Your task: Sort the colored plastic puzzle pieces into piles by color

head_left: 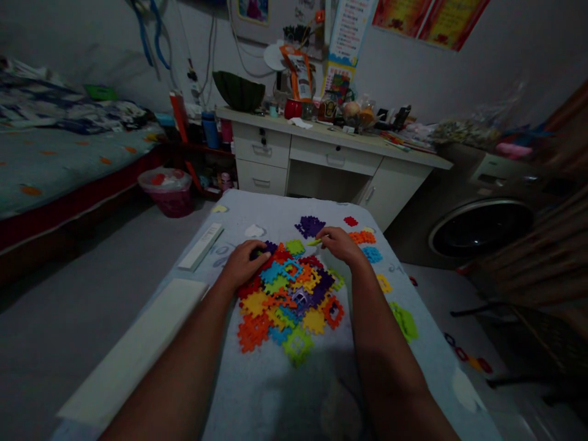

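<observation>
We see the right hand [339,242] pinching a thin lime-green piece [315,242] near the middle of the frame, its fingers pointing left. The left hand [244,264] curls by a dark purple piece [271,247]; we can't tell if it grips. Between our arms lies a heap of flat, bumpy-edged pieces [294,294]. Above it sits a purple pile [310,226], all on pale cloth [271,398].

Toothed pieces [294,288] of smooth plastic; the counter [257,398] cloth-covered, matt and soft-looking; the washing machine [420,223] metallic-looking, its round door [484,236] glossy; the posters [452,23] smooth paper; the bed [68,156] cloth-covered too, matt.
</observation>
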Tool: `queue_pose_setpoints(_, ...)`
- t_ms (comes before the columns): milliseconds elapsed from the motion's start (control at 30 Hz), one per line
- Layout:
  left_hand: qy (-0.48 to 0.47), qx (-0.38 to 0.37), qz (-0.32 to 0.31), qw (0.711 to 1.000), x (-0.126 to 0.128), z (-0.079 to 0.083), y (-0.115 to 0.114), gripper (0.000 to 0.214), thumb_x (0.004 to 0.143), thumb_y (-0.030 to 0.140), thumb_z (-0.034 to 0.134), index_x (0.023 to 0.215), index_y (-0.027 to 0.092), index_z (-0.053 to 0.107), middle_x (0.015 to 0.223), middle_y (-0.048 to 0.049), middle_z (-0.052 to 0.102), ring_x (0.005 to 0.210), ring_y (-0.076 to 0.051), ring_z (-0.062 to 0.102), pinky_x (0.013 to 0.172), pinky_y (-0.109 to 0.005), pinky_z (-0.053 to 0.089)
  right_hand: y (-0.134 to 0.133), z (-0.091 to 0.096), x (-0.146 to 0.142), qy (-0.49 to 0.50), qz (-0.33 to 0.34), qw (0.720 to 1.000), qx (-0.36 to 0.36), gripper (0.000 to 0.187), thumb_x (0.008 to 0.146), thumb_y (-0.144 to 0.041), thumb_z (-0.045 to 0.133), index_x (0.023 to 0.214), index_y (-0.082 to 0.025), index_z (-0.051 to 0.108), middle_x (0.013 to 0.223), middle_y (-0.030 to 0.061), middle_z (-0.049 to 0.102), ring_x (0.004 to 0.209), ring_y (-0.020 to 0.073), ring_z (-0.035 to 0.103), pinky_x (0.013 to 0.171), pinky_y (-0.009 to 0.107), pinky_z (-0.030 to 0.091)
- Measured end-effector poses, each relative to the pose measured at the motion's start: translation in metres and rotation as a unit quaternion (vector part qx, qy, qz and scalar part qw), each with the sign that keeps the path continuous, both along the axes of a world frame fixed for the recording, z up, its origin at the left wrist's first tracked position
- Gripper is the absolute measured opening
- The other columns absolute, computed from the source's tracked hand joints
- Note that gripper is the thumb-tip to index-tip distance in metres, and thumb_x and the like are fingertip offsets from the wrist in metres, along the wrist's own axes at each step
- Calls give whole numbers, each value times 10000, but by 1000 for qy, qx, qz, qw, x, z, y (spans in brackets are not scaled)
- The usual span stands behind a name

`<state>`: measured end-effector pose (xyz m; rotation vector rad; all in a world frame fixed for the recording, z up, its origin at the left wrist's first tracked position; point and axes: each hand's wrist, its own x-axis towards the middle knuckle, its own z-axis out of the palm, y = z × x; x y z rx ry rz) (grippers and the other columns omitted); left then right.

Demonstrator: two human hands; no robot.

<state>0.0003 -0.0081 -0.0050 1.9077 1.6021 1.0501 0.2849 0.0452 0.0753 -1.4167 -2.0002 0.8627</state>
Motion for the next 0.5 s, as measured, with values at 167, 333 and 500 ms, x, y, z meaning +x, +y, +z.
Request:
queue_pose_setpoints(167,5,-7,3,1000,0,1,0,451,786,550,562,1042,190,656,1114,-101,671,1062,-283,618,979,-431,469,-21,30,30,68,1,998,-6,125,744,-186,553,790,-192,669,632,-16,606,578,122,539,584,246,408)
queue_pose_setpoints(333,-4,-14,-2,1000,-3,-3,2,450,775,558,578,1047,211,664,1133,-84,672,1072,-271,618,994,-417,468,-54,40,92,87,-24,995,-39,73,678,-261,673,697,-191,667,640,-1,615,575,123,515,561,250,401)
queue_pose_setpoints(500,-14,-24,8,1000,-3,-7,5,456,752,556,590,1036,211,675,1114,-80,680,1048,-269,627,993,-404,474,-97,26,154,71,-71,990,-96,198,662,-376,702,712,-185,704,626,4,596,550,121,487,546,265,395)
